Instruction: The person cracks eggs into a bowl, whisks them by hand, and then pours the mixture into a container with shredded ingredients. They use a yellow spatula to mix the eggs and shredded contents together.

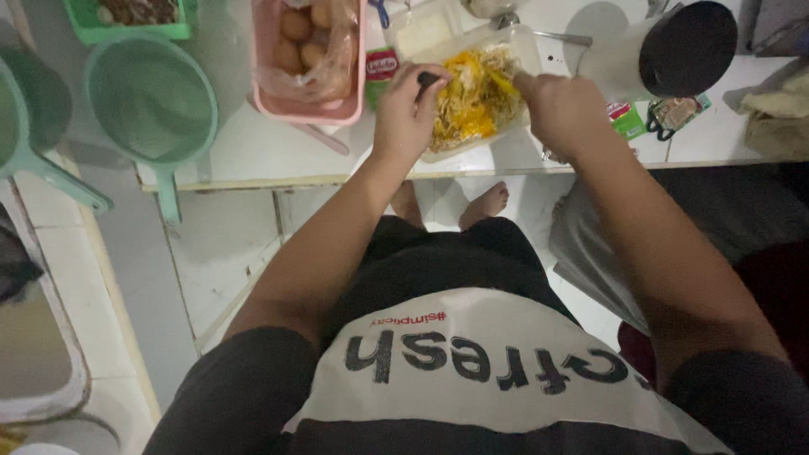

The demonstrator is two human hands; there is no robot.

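Note:
A white rectangular container (527, 52) of yellow shredded food (472, 93) lies on the white tiled counter (253, 152). My left hand (406, 114) rests at the container's near left edge, fingers closed on a small dark-tipped utensil. My right hand (558, 105) is at the container's right side, fist closed around a thin utensil that reaches into the food; its tip is hidden.
A pink basket (354, 105) with brown eggs in a plastic bag stands left of the container. Green strainers (152, 97) hang off the counter's left end. A large white and dark pot (666, 50) stands at the right, small sachets (628, 118) beside it. My bare feet (484, 202) show below.

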